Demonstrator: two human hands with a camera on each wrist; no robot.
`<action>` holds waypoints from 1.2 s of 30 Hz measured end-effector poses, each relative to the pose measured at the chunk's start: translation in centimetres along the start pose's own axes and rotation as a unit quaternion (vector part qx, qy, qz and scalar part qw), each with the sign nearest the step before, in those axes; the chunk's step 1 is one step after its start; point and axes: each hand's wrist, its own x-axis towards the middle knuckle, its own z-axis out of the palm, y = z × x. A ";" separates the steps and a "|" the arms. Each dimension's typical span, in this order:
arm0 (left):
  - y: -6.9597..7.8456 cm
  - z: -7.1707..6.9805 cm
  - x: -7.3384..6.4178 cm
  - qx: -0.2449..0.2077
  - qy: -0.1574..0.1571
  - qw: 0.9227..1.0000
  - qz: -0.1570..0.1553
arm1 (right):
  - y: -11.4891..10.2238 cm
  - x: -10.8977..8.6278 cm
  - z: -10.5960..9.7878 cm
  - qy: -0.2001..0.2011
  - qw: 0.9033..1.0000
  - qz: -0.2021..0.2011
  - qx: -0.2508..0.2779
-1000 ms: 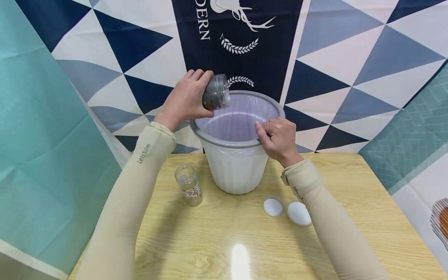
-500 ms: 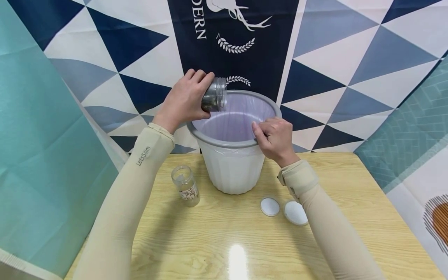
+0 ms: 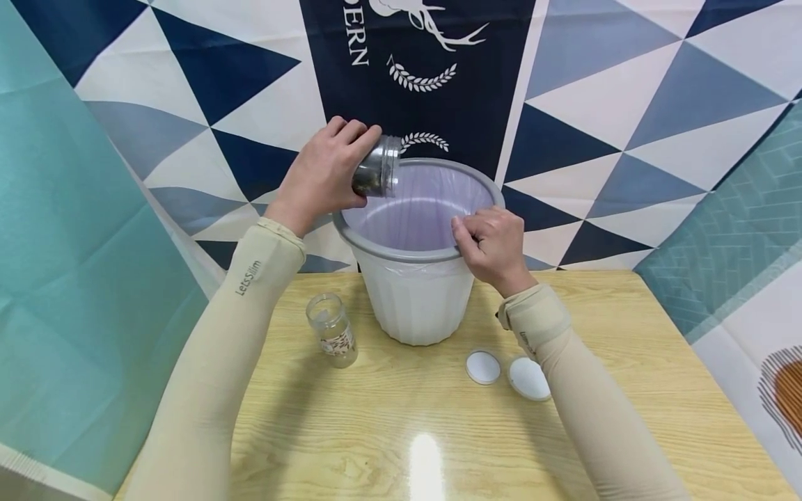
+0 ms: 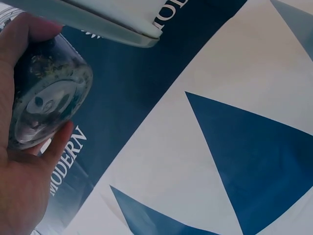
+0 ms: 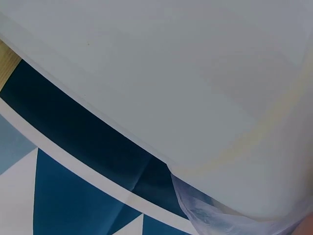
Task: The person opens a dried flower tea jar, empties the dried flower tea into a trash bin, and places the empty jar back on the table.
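My left hand (image 3: 326, 170) grips a clear jar (image 3: 376, 168) tipped on its side, its open mouth pointing right over the bin's left rim. Small bits cling inside the jar (image 4: 51, 93), whose base faces the left wrist camera. The white trash bin (image 3: 420, 303) has a grey rim and a pale purple liner (image 3: 432, 198). My right hand (image 3: 495, 243) holds the bin's right front rim, fingers curled over it. In the right wrist view the bin wall (image 5: 161, 88) fills most of the picture, and only a sliver of that hand shows.
A second clear jar (image 3: 333, 334), lidless with a printed label, stands on the wooden table (image 3: 351, 438) left of the bin. Two round white lids (image 3: 483, 367) lie to the right, one partly behind the right forearm. A patterned cloth (image 3: 250, 56) hangs close behind the bin.
The left hand and its jar have shifted slightly left relative to the bin. The right hand keeps its place on the rim. The head view has moved a little.
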 end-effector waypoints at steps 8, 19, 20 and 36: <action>-0.2 0.0 0.0 0.031 0.022 0.999 0.036 | 0.0 0.0 -0.1 -0.001 1.000 0.002 -0.002; -0.1 0.1 0.0 0.027 0.031 0.998 0.038 | 0.0 0.0 0.0 0.001 1.000 -0.001 -0.001; -0.1 0.1 -0.1 0.025 0.030 0.999 0.035 | 0.0 0.0 0.0 0.001 1.000 -0.001 0.000; -0.1 0.1 -0.3 0.020 0.023 0.999 0.020 | -0.1 0.0 0.1 -0.002 1.000 0.003 -0.003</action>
